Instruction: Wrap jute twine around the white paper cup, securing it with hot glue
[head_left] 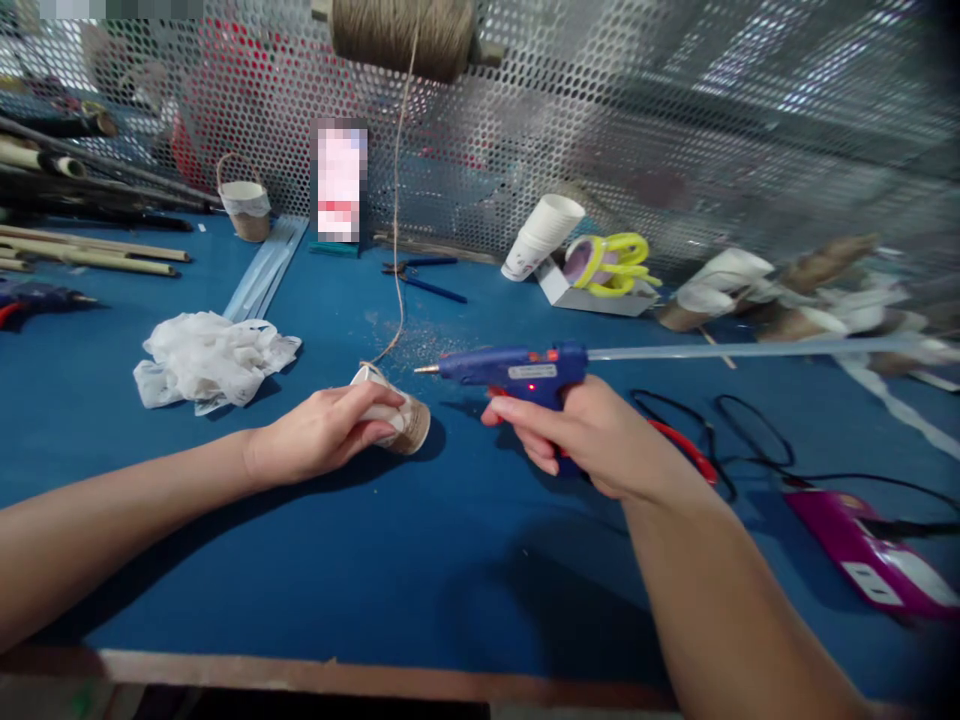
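Table: blue top with a brown near edge, pale specks strewn beyond the hands.
Back of table: perforated metal panel, a spool of brown twine mounted before it.
Cup: tilted over on the table near the middle, white with a brown wrap; twine runs down from the spool to its far end.
Left hand: fingers closed round the cup.
Right hand: fingers wrapped about the grip of a blue glue gun, forefinger at its red trigger; red light lit, nozzle toward the cup but apart from it.
Table, left: crumpled white material, a handled cup standing behind it near the panel.
Table, rear centre: blue-handled pliers, open.
Table, right: leaning stack of white cups, yellow loops in a box, magenta object nearer the front.
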